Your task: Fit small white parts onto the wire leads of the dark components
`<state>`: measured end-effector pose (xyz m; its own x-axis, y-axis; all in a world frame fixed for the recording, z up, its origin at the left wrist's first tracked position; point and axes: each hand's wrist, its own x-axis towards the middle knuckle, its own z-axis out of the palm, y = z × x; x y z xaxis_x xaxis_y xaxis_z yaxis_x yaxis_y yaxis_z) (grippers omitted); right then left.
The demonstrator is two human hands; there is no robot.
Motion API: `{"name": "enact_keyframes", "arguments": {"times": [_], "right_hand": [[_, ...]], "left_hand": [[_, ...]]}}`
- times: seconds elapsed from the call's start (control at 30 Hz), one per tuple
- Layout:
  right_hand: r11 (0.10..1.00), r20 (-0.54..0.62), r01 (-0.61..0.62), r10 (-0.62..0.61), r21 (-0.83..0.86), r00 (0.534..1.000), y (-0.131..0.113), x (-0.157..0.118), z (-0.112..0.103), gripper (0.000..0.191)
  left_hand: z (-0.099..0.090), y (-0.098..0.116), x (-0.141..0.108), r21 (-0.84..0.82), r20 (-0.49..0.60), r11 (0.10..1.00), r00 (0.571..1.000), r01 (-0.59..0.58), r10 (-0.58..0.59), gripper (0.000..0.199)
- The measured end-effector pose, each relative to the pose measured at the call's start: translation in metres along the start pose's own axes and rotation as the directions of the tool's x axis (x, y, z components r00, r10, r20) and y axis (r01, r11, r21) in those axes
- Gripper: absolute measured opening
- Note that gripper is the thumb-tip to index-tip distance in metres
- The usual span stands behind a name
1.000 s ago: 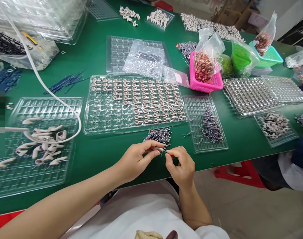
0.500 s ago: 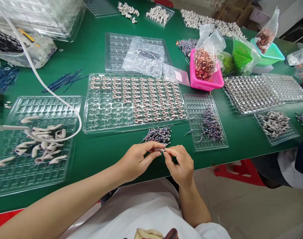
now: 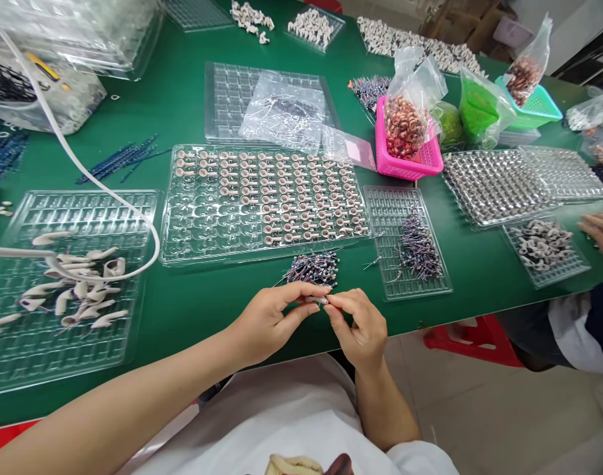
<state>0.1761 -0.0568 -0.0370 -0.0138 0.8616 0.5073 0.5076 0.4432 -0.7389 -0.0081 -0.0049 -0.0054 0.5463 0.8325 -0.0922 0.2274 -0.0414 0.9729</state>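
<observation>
We see left hand (image 3: 274,321) pinching a pale piece (image 3: 315,299) — right hand (image 3: 361,330) pinching its end. Label (image 3: 353,150) on flat bag (image 3: 333,145) — too blurred to read.

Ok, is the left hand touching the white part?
Touching: the head view shows the left hand pinching the white part between thumb and fingers.

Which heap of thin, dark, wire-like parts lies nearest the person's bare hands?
The dark wire-like heap directly on the green tabletop, just beyond the left hand; the similar heap to its right sits on a clear plastic tray.
</observation>
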Motion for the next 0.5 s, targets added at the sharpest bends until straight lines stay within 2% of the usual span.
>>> {"name": "enact_keyframes", "arguments": {"times": [0.5], "right_hand": [[0.999, 0.003, 0.032, -0.032, -0.001, 0.999, 0.001, -0.0004, 0.0004, 0.023]], "left_hand": [[0.0019, -0.0055, -0.0011, 0.008, -0.004, 0.994, 0.994, -0.106, 0.106, 0.023]]}}
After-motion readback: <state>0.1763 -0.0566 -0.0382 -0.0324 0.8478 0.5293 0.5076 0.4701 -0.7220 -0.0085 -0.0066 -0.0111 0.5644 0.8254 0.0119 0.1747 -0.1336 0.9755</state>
